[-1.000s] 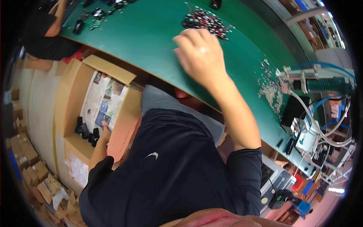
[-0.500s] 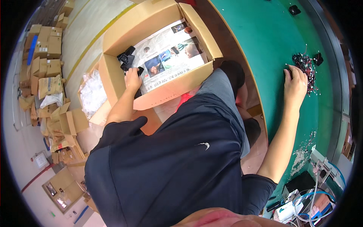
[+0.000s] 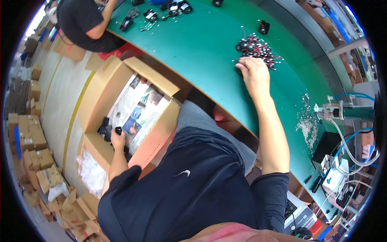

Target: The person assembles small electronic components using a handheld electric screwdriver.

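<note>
Fingers of the left hand [image 3: 118, 141] clasp a black part [image 3: 118, 130] inside the cardboard box [image 3: 100, 94], while those of the right hand [image 3: 256, 76] bunch together beside the wire pile [image 3: 254, 46], their grip unclear.

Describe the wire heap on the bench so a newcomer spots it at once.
Start at the long green workbench; on it, by the right hand, lies the wire heap. Its tangled red and black leads with white ends set it apart from the scatter of small pale pieces and the lone black part nearby.

The right hand [image 3: 258, 76] has drawn into a pinch beside the wire pile [image 3: 256, 47].
</note>
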The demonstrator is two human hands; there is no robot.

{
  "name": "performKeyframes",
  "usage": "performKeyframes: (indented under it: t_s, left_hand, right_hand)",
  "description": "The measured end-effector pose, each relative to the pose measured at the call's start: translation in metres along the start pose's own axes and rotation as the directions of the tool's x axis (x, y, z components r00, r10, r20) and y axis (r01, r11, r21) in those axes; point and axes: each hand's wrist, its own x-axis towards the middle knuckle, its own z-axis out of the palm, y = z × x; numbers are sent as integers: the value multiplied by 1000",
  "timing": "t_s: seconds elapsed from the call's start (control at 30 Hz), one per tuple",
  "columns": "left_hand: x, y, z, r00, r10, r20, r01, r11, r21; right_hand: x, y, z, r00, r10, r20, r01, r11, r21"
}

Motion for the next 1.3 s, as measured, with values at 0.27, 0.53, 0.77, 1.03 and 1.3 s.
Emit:
performKeyframes:
  t_s: [0.27,0.53,0.77,1.03,1.3]
  left_hand:
    - [-37,177,-58,762,565,317,509,-220,-832]
    - [-121,429,-78,-49,997,68,639,83,-765]
    - [-209,616,-42,-392,920,19,-50,0,-999]
    - [-233,615,14,-284,957,56,38,70,-997]
    - [-225,619,-11,-308,925,223,186,289,-939]
  right_hand:
    - [-25,-6,-47,658,733,170,-533,294,793]
    - [-126,-14,-95,873,405,-270,-457,874,-167]
    - [-164,-21,-103,755,566,-332,-588,808,43]
    - [-168,-22,-101,657,690,-303,-657,722,219]
    - [-156,-33,-115,638,736,-225,-723,674,151]
